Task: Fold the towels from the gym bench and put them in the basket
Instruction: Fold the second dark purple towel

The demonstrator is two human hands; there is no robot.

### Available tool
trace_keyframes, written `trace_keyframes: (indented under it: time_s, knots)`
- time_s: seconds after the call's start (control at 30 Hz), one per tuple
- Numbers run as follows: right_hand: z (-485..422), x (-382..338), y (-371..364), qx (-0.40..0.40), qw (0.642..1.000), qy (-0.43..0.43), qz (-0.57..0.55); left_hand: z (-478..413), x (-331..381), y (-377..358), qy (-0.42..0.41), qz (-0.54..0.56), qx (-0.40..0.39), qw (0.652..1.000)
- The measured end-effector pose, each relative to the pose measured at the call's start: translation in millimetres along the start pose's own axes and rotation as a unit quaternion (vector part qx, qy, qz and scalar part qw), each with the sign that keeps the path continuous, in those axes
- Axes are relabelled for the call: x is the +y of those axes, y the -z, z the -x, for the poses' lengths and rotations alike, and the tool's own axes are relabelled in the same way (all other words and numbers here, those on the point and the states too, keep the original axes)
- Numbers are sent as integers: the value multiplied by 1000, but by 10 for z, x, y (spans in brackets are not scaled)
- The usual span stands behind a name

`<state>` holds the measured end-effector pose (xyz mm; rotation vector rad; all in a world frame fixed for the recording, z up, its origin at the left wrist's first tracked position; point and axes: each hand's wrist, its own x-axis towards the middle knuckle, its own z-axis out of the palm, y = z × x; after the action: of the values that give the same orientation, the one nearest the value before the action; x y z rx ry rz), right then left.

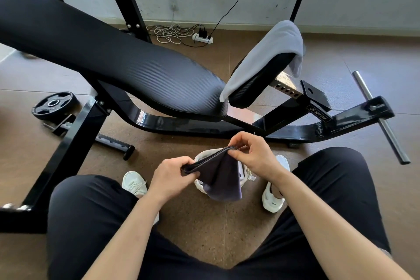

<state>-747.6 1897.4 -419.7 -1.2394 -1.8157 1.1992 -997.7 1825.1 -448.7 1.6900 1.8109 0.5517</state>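
Note:
A dark grey towel [221,175], folded over, hangs between my two hands above a white basket [204,154] that stands on the floor between my feet. My left hand [171,176] pinches the towel's left end, and my right hand [252,154] pinches its upper right corner. Most of the basket is hidden behind the towel. A light grey towel [268,52] lies draped over the small seat pad of the black gym bench [127,63], beyond my hands to the right.
The bench frame [181,124] crosses the floor just beyond the basket. A weight plate [53,104] lies at the left, a steel bar [381,118] at the right. A power strip [203,37] with cables sits by the wall. My knees flank the basket.

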Motion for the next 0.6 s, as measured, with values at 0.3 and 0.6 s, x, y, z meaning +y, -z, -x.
trace_keyframes:
  time_s: [0.3, 0.6]
  knots:
    - [-31, 57, 32, 16, 999, -34, 32, 4, 132, 76, 4, 277, 103, 955]
    - [126, -106, -258, -94, 986, 56, 125, 7, 230, 0, -23, 308, 25, 951]
